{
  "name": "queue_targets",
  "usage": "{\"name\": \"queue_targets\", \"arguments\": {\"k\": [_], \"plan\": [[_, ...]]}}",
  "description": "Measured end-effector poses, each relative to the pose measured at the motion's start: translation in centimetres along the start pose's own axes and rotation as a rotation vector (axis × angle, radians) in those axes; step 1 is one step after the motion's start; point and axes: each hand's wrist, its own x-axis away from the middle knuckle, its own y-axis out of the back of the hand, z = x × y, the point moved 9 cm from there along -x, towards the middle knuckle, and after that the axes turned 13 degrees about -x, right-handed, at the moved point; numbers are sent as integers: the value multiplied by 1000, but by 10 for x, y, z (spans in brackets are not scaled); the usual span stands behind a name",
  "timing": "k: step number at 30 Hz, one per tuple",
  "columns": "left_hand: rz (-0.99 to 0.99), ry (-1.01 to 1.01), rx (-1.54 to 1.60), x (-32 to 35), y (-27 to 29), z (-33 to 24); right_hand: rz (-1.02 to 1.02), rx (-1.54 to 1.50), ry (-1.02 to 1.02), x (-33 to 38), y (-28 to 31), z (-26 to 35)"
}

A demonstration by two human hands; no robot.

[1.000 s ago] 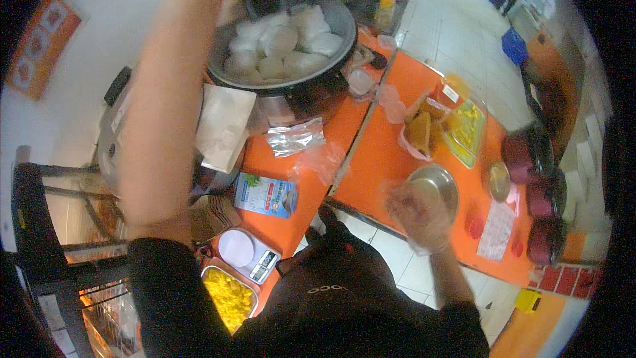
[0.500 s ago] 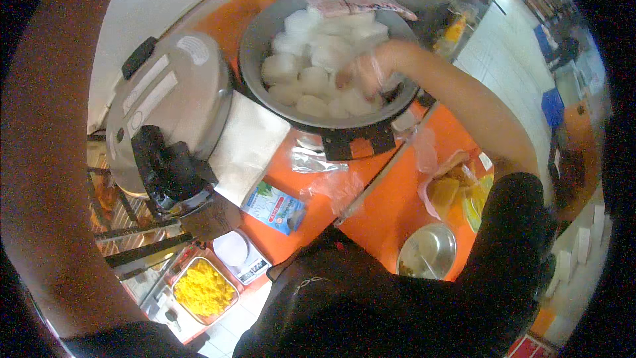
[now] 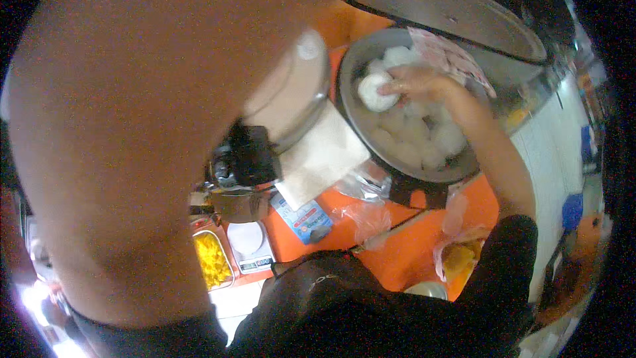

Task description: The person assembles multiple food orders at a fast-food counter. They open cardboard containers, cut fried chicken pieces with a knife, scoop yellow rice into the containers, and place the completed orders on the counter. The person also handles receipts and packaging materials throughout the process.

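Observation:
My right hand (image 3: 424, 85) reaches into a large grey round cooker pot (image 3: 354, 66) at the upper right. Its fingers are closed on a white rice ball (image 3: 377, 91), held near the pot's left side. Several more pale rice balls (image 3: 414, 136) lie in the pot below my hand, some blurred. A pink-and-white printed cloth (image 3: 445, 56) drapes over the pot's far rim. My left forearm crosses very close on the left, up to the top edge; its hand is outside the picture.
An open lid (image 3: 457, 16) stands behind the pot. Left of it are a steel cooker (image 3: 298, 86), a white cloth (image 3: 324, 152), a blue-white packet (image 3: 303, 220) and plastic film (image 3: 368, 219). Nearer are a scale (image 3: 250, 245), a yellow food tray (image 3: 212, 262) and a metal bowl (image 3: 427, 290).
My right hand has moved from the pot's right side to its left and now holds a rice ball. My left forearm has swung inward across the view, which has shifted left.

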Motion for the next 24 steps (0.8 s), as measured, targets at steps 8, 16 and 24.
{"name": "queue_targets", "arguments": {"k": [8,16,24], "plan": [[2,33,-17,-12,0,9,-272,-168,205,-97,15,-54],[87,65,14,-35,-18,16,-325,-251,267,-50,2,-42],[143,95,29,-36,-32,20,-429,-199,304,6,-22,17]]}}
